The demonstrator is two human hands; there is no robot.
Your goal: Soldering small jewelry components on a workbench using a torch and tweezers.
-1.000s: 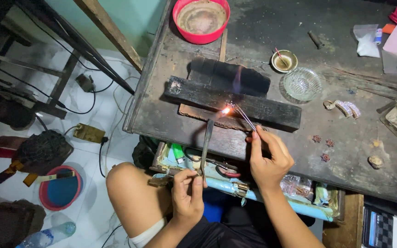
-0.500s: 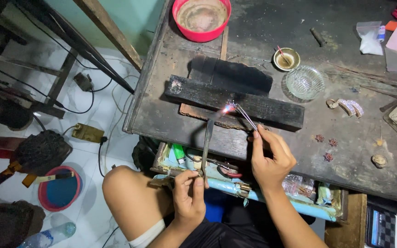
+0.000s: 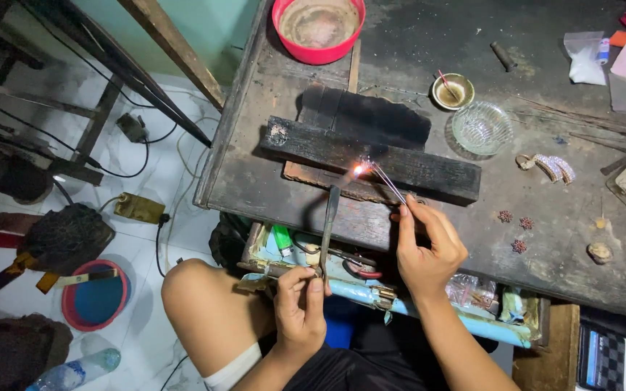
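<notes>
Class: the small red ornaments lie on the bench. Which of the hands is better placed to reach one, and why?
Right hand: it hovers just beside the ornaments. The left hand sits lower, off the bench, gripping the torch.

One head-worn camera looks steeply down, fairly close, over the workbench (image 3: 269, 181).

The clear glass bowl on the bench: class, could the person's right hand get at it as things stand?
Probably yes: the glass bowl sits on bare benchtop beyond the right hand, nothing between, though that hand holds tweezers.
</notes>
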